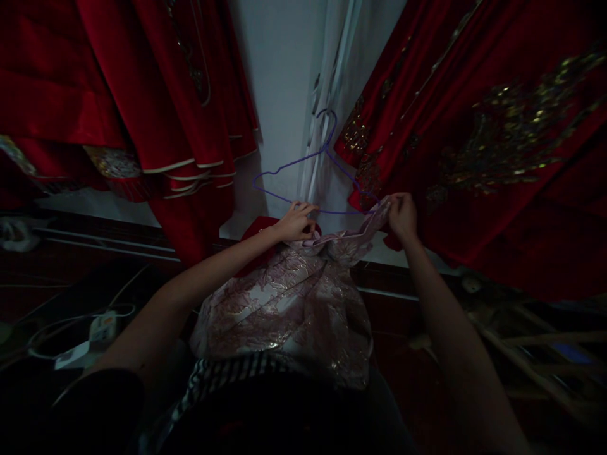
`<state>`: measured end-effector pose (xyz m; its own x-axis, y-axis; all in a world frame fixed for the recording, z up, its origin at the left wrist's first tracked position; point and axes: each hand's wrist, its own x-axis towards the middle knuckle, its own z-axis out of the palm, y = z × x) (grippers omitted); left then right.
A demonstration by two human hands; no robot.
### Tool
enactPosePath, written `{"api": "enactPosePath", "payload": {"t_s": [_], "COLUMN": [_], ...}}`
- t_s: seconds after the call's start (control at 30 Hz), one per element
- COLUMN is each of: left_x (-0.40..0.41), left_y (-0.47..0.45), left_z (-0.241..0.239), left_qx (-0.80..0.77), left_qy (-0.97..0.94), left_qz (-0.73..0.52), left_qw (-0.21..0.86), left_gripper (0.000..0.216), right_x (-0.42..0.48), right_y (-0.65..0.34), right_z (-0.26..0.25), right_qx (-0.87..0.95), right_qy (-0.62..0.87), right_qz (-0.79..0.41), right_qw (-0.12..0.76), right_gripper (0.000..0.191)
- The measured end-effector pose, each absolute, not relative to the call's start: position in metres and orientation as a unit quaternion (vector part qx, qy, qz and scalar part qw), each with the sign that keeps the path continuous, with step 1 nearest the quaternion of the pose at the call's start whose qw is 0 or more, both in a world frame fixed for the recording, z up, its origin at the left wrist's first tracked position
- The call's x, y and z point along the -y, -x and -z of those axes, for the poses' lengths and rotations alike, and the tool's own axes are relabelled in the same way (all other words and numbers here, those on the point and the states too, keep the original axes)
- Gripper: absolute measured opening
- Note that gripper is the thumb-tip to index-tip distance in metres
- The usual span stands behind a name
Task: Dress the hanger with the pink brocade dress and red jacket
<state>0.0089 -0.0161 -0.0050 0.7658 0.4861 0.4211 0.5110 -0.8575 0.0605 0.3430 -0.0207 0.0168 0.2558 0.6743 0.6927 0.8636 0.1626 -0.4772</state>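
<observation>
A pale pink brocade garment [303,297] with a metallic sheen hangs down in front of my body. My right hand [402,218] pinches its upper right edge, which is raised to the right end of a purple clothes hanger [298,161]. That edge appears to lie over or against the hanger's right corner; I cannot tell which. At the garment's upper left, my left hand [298,222] grips the edge with bent fingers, close to the hanger's bottom bar. The hanger's hook points up, in front of a pale wall or door.
Red garments [156,95] with pale trim hang at the left. More red cloth with gold sequins [512,133] hangs at the right. A white power strip with cables [102,328] lies at the lower left. A wooden frame [535,341] stands at the lower right.
</observation>
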Motion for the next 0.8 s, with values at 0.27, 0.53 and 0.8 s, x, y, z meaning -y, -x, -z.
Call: {"api": "enactPosePath", "payload": {"t_s": [0.27,0.53,0.8], "left_x": [0.019,-0.024,-0.064], "left_y": [-0.038,0.007,0.124], "left_z": [0.009,-0.008,0.024], "left_qx": [0.267,0.286,0.519], "left_qy": [0.916,0.778,0.615], "left_qz": [0.291,0.52,0.542], "left_qw": [-0.066,-0.207,-0.242], "left_gripper": [0.018,0.013,0.012], "right_x": [0.004,-0.003,-0.002], "right_y": [-0.299,-0.289,-0.299], "right_z": [-0.038,-0.033,-0.046], "right_qx": [0.651,0.619,0.654], "right_qy": [0.587,0.588,0.543], "right_qz": [0.14,0.09,0.095], "right_qw": [0.462,0.512,0.518], "right_gripper": [0.03,0.034,0.041]}}
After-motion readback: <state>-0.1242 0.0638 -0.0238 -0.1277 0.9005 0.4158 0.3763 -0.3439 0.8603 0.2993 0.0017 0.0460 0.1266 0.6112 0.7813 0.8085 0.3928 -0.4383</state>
